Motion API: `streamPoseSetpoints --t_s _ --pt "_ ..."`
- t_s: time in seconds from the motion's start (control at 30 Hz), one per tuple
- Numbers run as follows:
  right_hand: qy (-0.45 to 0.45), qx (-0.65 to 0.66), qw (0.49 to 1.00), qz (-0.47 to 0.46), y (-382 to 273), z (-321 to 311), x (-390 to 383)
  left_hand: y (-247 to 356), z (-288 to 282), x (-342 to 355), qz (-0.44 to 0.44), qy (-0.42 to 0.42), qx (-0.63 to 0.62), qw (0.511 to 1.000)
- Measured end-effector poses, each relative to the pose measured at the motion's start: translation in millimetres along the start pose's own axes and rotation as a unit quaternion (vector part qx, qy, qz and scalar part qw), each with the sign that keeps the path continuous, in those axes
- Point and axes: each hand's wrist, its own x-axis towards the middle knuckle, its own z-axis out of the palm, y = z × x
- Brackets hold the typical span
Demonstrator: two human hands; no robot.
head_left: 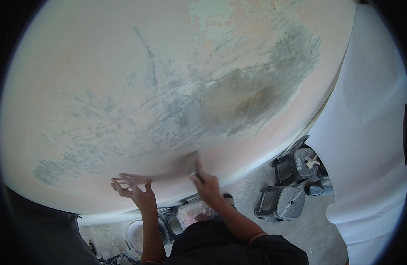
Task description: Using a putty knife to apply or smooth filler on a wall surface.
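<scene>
A large curved panel [80,66] in pale pink and pale green fills most of the view, with scratched grey patches [243,99] across its middle and right. My right hand [207,187] is closed at the panel's near edge around a flat greyish-brown piece [181,165], smeared by motion. Its kind is too blurred to name. That piece reaches left toward my left hand [136,191], whose fingers are spread, thumb apart. Whether the left fingers touch its end I cannot tell.
Dark dusty stools [280,203] stand on the grey floor [316,225] below right, with a crumpled dark plastic bag [320,187] beside them. White sheeting [367,97] hangs along the right. Black covering [40,225] lies at lower left, and a round whitish object [135,234] sits under the panel.
</scene>
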Motion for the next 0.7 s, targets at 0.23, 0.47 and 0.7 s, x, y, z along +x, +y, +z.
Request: streamPoseSetpoints --t_s 0.23,0.47,0.7 --pt "0.046 0.016 0.992 0.12 33.6 -31.3 18.5 -1.2 -8.4 1.9 -0.002 -0.007 0.004 1.0" --pt "-0.069 -0.103 0.988 -0.087 13.7 -20.4 5.1 -4.3 -5.1 1.1 0.022 0.02 0.002 1.0" --pt "-0.073 -0.077 0.994 0.009 21.7 -23.5 3.9 3.3 -3.8 0.3 0.008 0.002 -0.015 1.0"
